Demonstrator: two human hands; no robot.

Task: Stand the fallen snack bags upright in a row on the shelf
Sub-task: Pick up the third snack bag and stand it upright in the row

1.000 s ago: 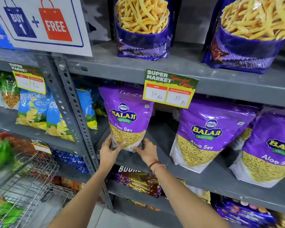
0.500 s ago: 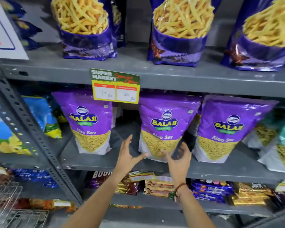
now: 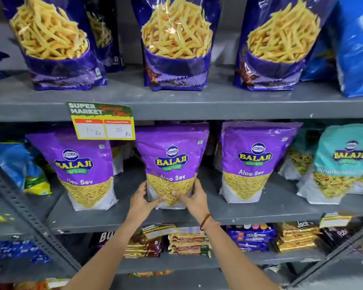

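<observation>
Purple, the middle bag [image 3: 171, 164] stands upright on the grey shelf [image 3: 249, 212], between two matching bags [image 3: 84, 170] [image 3: 254, 162] set well apart from it. Both hands clasp its base: left hand [image 3: 144, 198] on the lower left corner, right hand [image 3: 194, 198] on the lower right, thumbs across the front.

Three purple Aloo Sev bags [image 3: 172, 164] upright along the middle shelf [image 3: 260, 212], one teal bag [image 3: 342, 164] at right. Three bags of yellow sticks [image 3: 176, 42] in front on the top shelf [image 3: 197, 105]. Two hands.
</observation>
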